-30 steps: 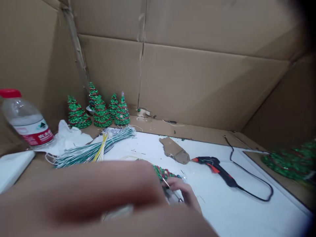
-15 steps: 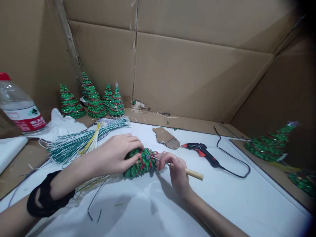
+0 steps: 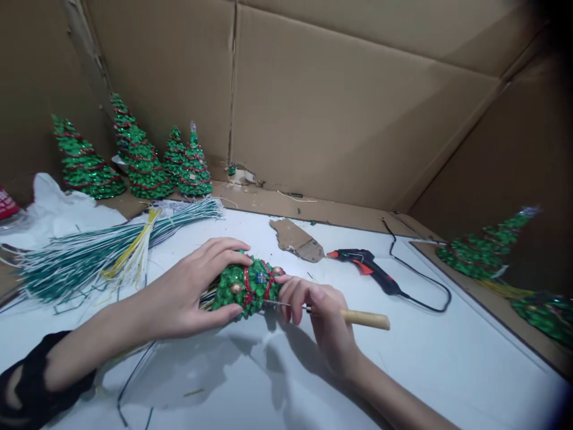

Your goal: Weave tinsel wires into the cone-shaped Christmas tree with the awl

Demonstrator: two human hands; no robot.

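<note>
Two hands (image 3: 190,289) (image 3: 326,307) hold one tree (image 3: 248,286), one tool (image 3: 367,319).

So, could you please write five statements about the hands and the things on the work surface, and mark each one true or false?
1. The left hand holds a small green tree. True.
2. The right hand holds a wooden-handled tool. True.
3. The held tree stands upright on its base. False: it is tipped onto its side.
4. The glue gun lies on the white surface. True.
5. The left wrist is bare. False: a black band is around it.
</note>
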